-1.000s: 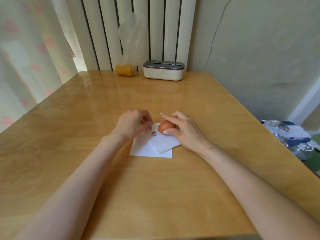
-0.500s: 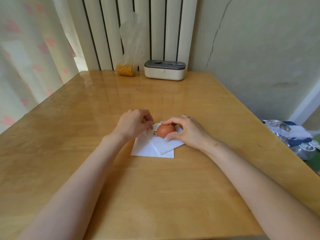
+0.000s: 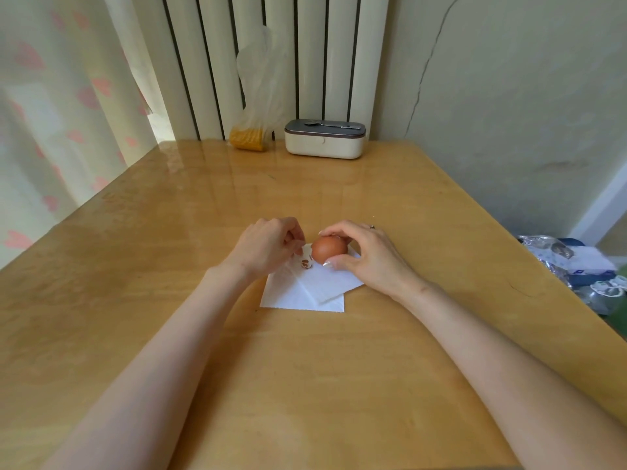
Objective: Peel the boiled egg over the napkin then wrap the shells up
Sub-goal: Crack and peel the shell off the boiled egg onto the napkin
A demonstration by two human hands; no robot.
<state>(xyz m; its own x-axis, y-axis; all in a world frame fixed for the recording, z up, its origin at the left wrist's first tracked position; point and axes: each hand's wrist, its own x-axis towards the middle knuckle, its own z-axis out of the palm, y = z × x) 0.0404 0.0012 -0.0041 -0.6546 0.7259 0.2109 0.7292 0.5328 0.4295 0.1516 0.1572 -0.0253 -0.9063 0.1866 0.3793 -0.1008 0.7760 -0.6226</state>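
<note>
A brown boiled egg (image 3: 328, 249) sits over the far part of a white napkin (image 3: 305, 293) on the wooden table (image 3: 305, 385). My right hand (image 3: 369, 256) grips the egg from the right, thumb below and fingers curved over its top. My left hand (image 3: 268, 245) hovers just left of the egg with its fingers curled, fingertips pinched together; whether they hold a bit of shell I cannot tell. A few small brown shell pieces (image 3: 306, 263) lie on the napkin between the two hands.
A cream lidded box (image 3: 325, 140) and a plastic bag with something yellow (image 3: 249, 139) stand at the table's far edge by the radiator. Bags and clutter (image 3: 576, 266) lie beyond the right table edge. A curtain (image 3: 51, 130) hangs at the left.
My right hand's fingers have curled further over the top of the egg and turned it slightly. My left hand stays close by the egg's left side.
</note>
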